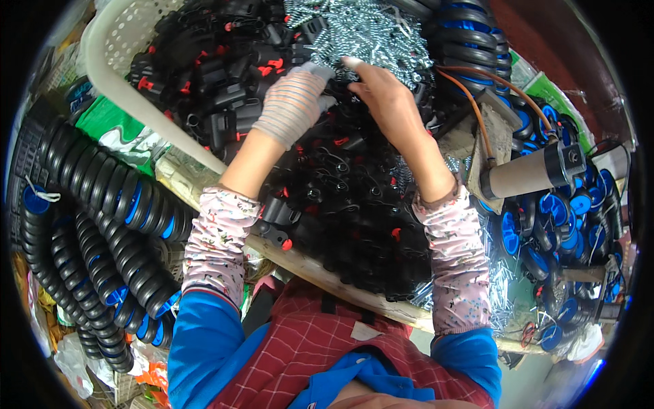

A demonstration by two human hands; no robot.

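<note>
Keeping the fingertips light would probably help single pieces come free without snagging. The left hand in a grey striped knit glove is half curled, its hold impossible to tell, while the bare right hand has thumb and forefinger parted, nothing visibly gripped. Silver threaded metal screws lie just beyond its fingertips, and black plastic parts with red tabs lie around both hands.
</note>
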